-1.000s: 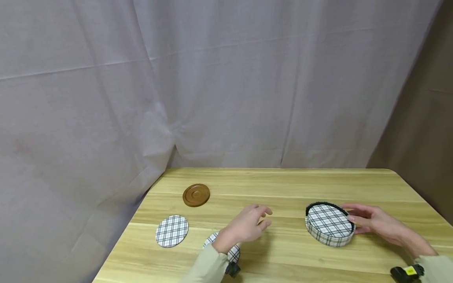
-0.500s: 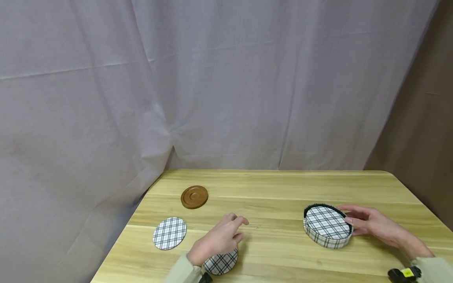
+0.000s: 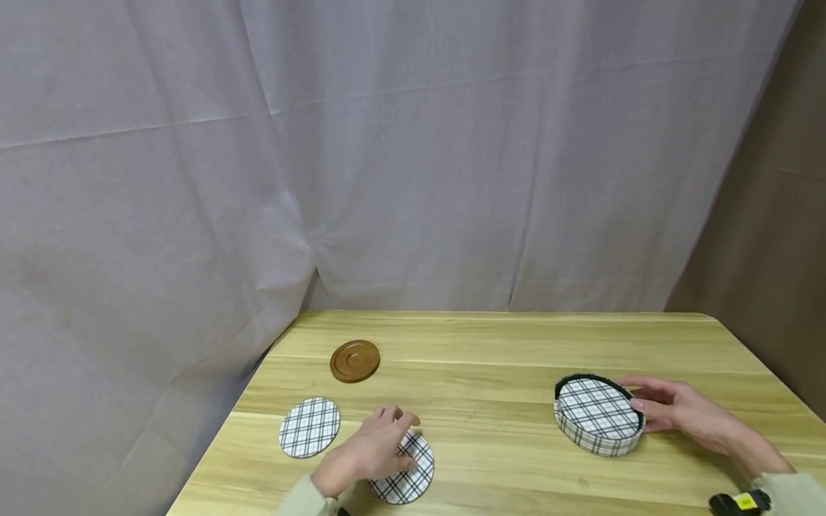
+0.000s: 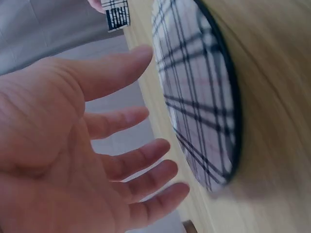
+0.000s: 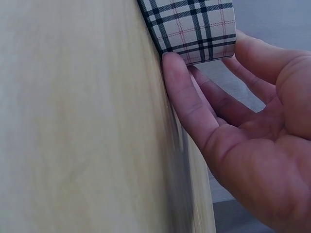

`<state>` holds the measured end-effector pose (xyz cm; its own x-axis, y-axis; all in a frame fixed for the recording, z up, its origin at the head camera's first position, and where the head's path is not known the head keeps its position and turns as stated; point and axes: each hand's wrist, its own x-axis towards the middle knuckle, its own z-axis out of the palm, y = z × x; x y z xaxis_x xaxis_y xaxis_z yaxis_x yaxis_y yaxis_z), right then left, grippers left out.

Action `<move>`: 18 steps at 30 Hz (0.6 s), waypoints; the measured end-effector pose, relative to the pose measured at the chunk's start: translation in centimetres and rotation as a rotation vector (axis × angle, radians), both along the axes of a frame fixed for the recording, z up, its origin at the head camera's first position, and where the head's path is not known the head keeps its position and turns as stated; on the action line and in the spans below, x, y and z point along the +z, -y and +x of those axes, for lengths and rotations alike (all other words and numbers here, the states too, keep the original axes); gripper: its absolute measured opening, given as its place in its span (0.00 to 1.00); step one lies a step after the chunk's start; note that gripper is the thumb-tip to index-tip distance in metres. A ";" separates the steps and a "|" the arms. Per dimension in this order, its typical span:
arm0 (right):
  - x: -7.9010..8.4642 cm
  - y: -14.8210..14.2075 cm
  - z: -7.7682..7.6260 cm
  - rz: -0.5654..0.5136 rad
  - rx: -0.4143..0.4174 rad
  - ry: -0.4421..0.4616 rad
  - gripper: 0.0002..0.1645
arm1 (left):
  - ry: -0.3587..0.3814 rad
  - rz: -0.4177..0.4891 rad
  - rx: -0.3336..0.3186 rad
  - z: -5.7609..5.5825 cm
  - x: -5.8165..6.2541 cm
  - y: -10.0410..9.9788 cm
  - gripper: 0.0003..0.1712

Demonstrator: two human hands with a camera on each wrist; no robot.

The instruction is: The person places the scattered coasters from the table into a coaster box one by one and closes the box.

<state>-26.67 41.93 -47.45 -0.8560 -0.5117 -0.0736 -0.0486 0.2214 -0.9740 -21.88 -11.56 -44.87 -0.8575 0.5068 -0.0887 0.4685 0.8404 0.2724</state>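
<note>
My left hand (image 3: pixel 371 448) hovers over a round plaid coaster (image 3: pixel 419 479) near the table's front, covering part of it. In the left wrist view its fingers (image 4: pixel 141 162) are spread and loosely bent, with a gap between them and the coaster (image 4: pixel 201 92). To the right, my right hand (image 3: pixel 697 419) holds the side of a round plaid coaster holder (image 3: pixel 596 443), thumb at the rim. The right wrist view shows fingertips against the holder's wall (image 5: pixel 194 26). A plaid coaster (image 3: pixel 596 408) lies inside the holder, within its dark lining.
Another plaid coaster (image 3: pixel 310 428) lies flat at the left of the wooden table (image 3: pixel 490 358). Behind it is a round brown wooden coaster (image 3: pixel 355 361). A grey curtain (image 3: pixel 413 179) hangs along the table's back edge.
My left hand has moved left and toward me, from the middle of the table to over the nearer coaster. The right hand stays at the holder.
</note>
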 end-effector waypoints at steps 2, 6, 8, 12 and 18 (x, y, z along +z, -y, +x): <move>-0.1 0.0 0.0 0.008 -0.002 -0.001 0.27 | 0.021 -0.009 0.003 0.0 -0.1 0.3 0.34; -0.1 -0.1 0.0 0.007 -0.004 0.007 0.27 | 0.034 -0.008 0.020 -0.1 -0.2 0.6 0.34; -0.1 -0.1 0.0 0.000 -0.003 0.010 0.26 | 0.038 -0.004 0.017 -0.4 -0.3 0.7 0.35; -0.1 -0.1 0.0 -0.007 -0.008 0.010 0.26 | 0.097 0.023 0.002 -1.4 -0.3 0.8 0.35; -0.1 -0.1 -0.1 -0.005 -0.011 -0.001 0.27 | 0.129 0.002 -0.011 -2.6 -0.2 1.0 0.37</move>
